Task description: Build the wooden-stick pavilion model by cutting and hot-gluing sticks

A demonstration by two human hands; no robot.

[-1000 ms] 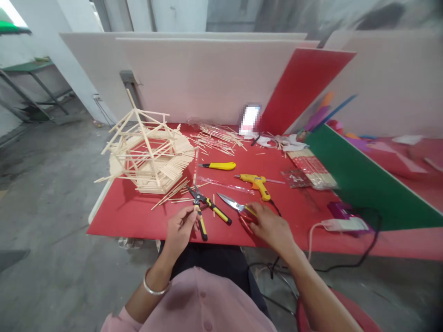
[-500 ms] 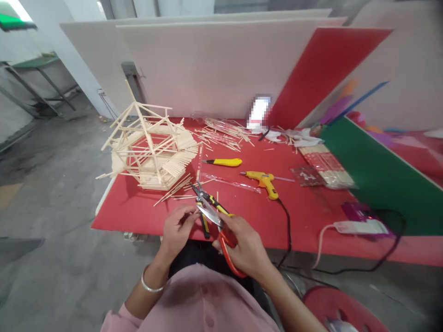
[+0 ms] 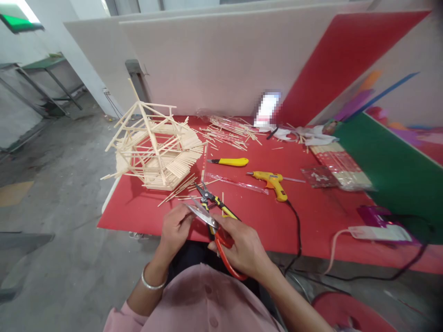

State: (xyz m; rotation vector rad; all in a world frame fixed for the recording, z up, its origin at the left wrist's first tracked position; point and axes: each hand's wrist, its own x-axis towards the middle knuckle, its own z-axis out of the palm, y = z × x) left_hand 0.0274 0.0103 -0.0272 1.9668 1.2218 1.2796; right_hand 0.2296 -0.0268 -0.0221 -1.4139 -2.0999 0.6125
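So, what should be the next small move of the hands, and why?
Probably the right hand should gently close the scissors, with the left hand clear of the cut: the blades look parted, and their tips are right by that hand. What it may hold cannot be made out.

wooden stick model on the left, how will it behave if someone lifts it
The wooden stick model is probably light for its size, being an open lattice. The thin stick jutting from its top could snap if grabbed.
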